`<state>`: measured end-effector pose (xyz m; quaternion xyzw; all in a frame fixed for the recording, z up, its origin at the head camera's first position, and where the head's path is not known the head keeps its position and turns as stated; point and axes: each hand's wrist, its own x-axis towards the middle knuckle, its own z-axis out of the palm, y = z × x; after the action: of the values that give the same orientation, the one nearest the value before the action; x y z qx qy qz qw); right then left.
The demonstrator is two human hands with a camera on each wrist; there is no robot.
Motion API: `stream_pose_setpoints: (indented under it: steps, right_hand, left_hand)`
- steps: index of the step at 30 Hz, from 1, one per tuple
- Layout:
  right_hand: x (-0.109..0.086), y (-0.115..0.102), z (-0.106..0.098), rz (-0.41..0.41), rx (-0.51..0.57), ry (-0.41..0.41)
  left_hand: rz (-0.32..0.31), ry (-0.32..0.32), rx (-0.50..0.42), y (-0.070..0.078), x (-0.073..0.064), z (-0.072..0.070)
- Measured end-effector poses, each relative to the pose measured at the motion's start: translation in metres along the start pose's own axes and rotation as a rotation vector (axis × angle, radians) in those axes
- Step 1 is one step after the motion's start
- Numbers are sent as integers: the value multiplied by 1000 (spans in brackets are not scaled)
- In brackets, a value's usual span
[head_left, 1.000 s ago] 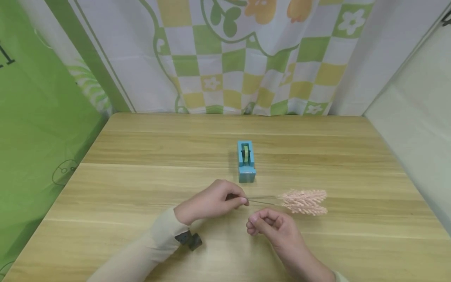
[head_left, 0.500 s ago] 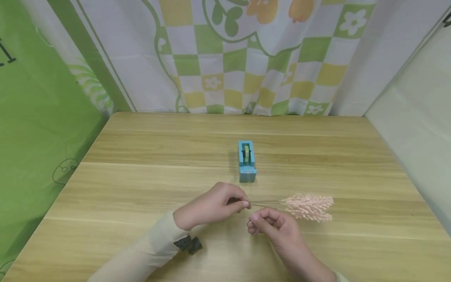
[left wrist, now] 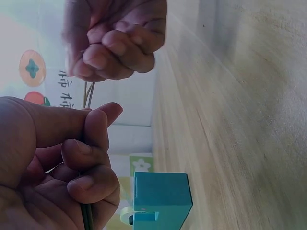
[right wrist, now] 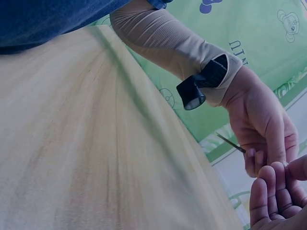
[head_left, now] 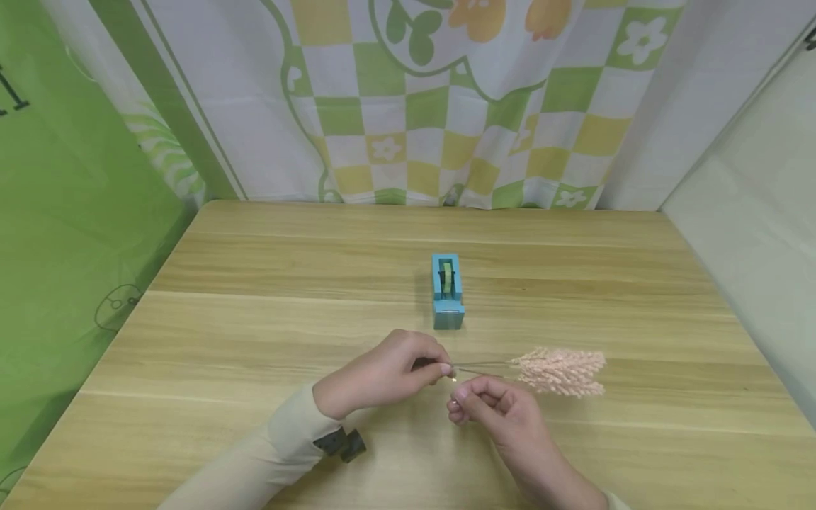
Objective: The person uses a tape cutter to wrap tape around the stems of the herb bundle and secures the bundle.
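Note:
My left hand pinches the thin stems of pink, fluffy flower sprigs, whose heads point right above the table. Stem ends poke out behind that hand in the right wrist view. Just below, my right hand has thumb and forefinger pinched on a small clear piece, apparently tape, mostly hidden by the fingers. A glint shows between the two hands in the head view. From the left wrist, the right hand appears close to the left fingertips, with stems running between.
A blue tape dispenser with a greenish roll stands on the wooden table beyond the hands. A patterned curtain hangs behind the table. A black wrist camera sits on the left sleeve.
The sprigs have shifted a little to the right and their heads lie closer together. Between the hands a small glint has appeared. Both hands have barely moved.

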<state>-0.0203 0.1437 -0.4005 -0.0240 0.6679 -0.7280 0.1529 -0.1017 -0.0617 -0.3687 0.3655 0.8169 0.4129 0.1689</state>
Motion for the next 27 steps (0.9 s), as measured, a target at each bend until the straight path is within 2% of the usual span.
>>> stream_pose_setpoints:
  steps: [6,14,20,27]
  right_hand:
    - [2,2,0,68,-10,38]
    - [8,4,0,100,-86,114]
    - [13,6,2,134,-70,160]
    - [18,8,0,184,-77,161]
  left_hand:
    - [-2,13,0,2,-1,-1]
    - [-10,-1,-12,1,-1,-2]
    - [-16,-3,-17,1,-1,-1]
    - [-5,-2,-7,1,0,-1]
